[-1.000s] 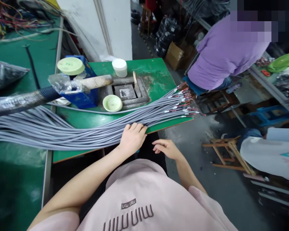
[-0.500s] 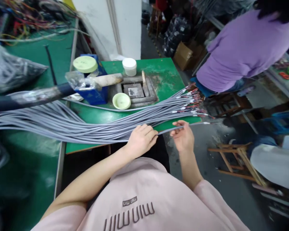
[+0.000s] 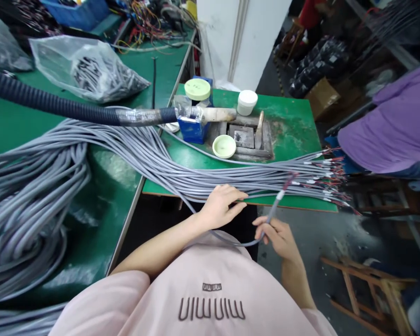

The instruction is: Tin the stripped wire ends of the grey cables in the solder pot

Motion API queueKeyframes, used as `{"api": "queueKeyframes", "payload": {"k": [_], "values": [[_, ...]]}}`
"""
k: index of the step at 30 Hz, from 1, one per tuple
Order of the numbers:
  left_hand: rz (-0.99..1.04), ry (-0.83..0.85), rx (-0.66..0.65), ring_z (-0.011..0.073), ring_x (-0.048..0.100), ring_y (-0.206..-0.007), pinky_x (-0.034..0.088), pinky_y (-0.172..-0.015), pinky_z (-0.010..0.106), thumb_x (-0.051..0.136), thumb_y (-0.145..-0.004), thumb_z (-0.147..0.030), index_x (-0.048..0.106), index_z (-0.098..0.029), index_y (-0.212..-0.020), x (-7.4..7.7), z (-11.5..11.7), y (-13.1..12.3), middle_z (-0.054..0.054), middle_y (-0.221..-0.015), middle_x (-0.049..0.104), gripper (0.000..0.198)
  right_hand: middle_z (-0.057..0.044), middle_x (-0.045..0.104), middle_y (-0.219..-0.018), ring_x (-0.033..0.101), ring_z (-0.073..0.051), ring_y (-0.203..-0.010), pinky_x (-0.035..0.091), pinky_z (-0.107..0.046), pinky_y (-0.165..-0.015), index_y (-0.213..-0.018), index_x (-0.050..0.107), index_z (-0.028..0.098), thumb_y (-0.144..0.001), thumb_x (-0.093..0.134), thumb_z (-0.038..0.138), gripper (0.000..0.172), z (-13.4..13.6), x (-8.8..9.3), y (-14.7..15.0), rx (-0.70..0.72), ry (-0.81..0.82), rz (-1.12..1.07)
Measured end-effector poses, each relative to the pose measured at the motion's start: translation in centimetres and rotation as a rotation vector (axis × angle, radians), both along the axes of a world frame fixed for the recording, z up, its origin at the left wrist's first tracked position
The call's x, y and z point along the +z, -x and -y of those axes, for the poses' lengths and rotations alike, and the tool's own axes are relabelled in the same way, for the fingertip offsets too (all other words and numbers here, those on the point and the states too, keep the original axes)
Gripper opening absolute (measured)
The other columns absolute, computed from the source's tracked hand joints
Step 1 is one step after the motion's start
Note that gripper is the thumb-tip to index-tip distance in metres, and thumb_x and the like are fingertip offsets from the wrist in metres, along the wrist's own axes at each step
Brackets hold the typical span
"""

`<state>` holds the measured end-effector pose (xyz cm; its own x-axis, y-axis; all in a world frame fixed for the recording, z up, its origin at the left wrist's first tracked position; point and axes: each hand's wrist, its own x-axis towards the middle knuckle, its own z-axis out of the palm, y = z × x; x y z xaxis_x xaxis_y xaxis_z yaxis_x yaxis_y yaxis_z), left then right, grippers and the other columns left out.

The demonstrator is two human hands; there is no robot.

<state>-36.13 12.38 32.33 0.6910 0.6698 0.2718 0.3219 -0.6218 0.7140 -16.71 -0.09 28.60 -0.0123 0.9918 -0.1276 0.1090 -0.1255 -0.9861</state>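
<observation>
My right hand [image 3: 276, 234] is closed around a single grey cable [image 3: 272, 212] in front of the table edge. The cable's end points up, with a white sleeve and thin reddish wires, and the rest sags past my shirt and behind my left forearm. At the near edge of the cable bundle [image 3: 203, 179] lies my left hand [image 3: 226, 203], fingers stretched and thumb apart, nothing visible in its grasp. The bundle runs across the green table [image 3: 294, 126], its stripped ends with white sleeves and reddish wires gathered at the right.
Behind the bundle are a recessed metal pot [image 3: 243, 136], a pale green dish [image 3: 224, 146], a white tub [image 3: 247, 102] and a blue box [image 3: 192, 129]. A dark corrugated hose [image 3: 91, 112] crosses from the left. At the right are a person in purple [image 3: 399, 126] and a wooden stool [image 3: 364, 289].
My right hand has moved down and turned the cable end upward, bending the cable into a loop. My left hand has loosened from the cable. The view has swung left.
</observation>
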Motion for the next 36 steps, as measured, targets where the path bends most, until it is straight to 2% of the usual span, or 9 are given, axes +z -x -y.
{"api": "queueKeyframes", "payload": {"k": [4,9,11,13,16,19,24,29,36], "values": [[0.248,0.423,0.047,0.0135,0.059,-0.074,0.045,-0.069,0.027,0.060,-0.086,-0.034,0.068,-0.016,-0.100,0.8,-0.1,-0.1,0.005,-0.084,0.067,0.024,0.001,0.065,-0.063,0.052,-0.008,-0.048,0.041,-0.020,-0.048,-0.094,0.064,0.017,-0.094,0.044,0.028,0.023,-1.3,0.6,2.0,0.195,0.003,0.113],[0.355,0.667,0.141,0.0113,0.054,-0.067,0.042,-0.063,0.024,0.066,-0.081,-0.039,0.066,-0.015,-0.074,0.6,-0.2,-0.5,0.003,-0.075,0.065,0.026,0.001,0.066,-0.065,0.059,-0.010,-0.059,0.044,-0.021,-0.061,-0.092,0.065,0.017,-0.094,0.045,0.025,0.021,-1.9,1.2,2.7,0.301,0.008,0.188],[0.390,0.792,0.158,0.0100,0.053,-0.063,0.042,-0.061,0.023,0.066,-0.080,-0.042,0.063,-0.014,-0.071,0.4,0.1,-0.9,0.002,-0.069,0.062,0.029,0.002,0.066,-0.064,0.060,-0.011,-0.060,0.045,-0.022,-0.062,-0.095,0.064,0.018,-0.092,0.047,0.024,0.018,-2.0,1.4,2.8,0.261,0.002,0.176],[0.411,0.907,0.123,0.0089,0.051,-0.059,0.041,-0.059,0.022,0.067,-0.079,-0.044,0.061,-0.014,-0.070,0.1,0.6,-1.3,0.001,-0.064,0.060,0.032,0.003,0.065,-0.063,0.059,-0.011,-0.057,0.045,-0.022,-0.061,-0.095,0.063,0.019,-0.090,0.050,0.023,0.015,-2.1,1.5,3.1,0.124,-0.031,0.158],[0.416,0.986,0.074,0.0083,0.051,-0.054,0.041,-0.055,0.022,0.067,-0.078,-0.045,0.060,-0.013,-0.070,-0.1,1.3,-2.0,0.000,-0.059,0.057,0.034,0.003,0.062,-0.058,0.055,-0.010,-0.052,0.044,-0.022,-0.056,-0.082,0.060,0.019,-0.091,0.049,0.026,0.015,-2.3,1.5,3.5,-0.058,-0.105,0.152],[0.494,1.020,0.079,0.0080,0.052,-0.053,0.042,-0.055,0.022,0.070,-0.075,-0.044,0.060,-0.014,-0.073,0.1,1.4,-2.2,-0.002,-0.058,0.057,0.032,0.004,0.059,-0.053,0.052,-0.010,-0.047,0.041,-0.022,-0.051,-0.081,0.060,0.019,-0.093,0.047,0.030,0.021,-2.6,1.4,3.7,-0.072,-0.109,0.110],[0.655,1.020,0.228,0.0066,0.053,-0.055,0.045,-0.056,0.020,0.078,-0.068,-0.038,0.064,-0.014,-0.077,0.8,0.3,-2.0,-0.001,-0.063,0.062,0.029,0.004,0.058,-0.051,0.050,-0.009,-0.045,0.040,-0.022,-0.049,-0.085,0.061,0.018,-0.093,0.048,0.034,0.023,-2.7,1.4,3.8,-0.056,-0.061,0.013],[0.657,0.944,0.297,0.0064,0.050,-0.053,0.042,-0.052,0.019,0.076,-0.069,-0.038,0.063,-0.015,-0.069,0.3,0.0,-1.9,-0.001,-0.064,0.062,0.026,0.004,0.058,-0.050,0.049,-0.010,-0.043,0.039,-0.022,-0.048,-0.084,0.062,0.018,-0.093,0.049,0.036,0.024,-2.7,1.4,4.2,-0.083,-0.053,0.005],[0.584,0.401,0.235,0.0109,0.053,-0.064,0.044,-0.061,0.024,0.067,-0.079,-0.028,0.067,-0.018,-0.077,-0.7,1.3,-1.6,0.001,-0.069,0.061,0.010,0.004,0.058,-0.052,0.051,-0.010,-0.046,0.040,-0.022,-0.051,-0.078,0.060,0.020,-0.091,0.049,0.032,0.020,-2.8,2.1,5.0,-0.167,-0.104,0.262]]}}
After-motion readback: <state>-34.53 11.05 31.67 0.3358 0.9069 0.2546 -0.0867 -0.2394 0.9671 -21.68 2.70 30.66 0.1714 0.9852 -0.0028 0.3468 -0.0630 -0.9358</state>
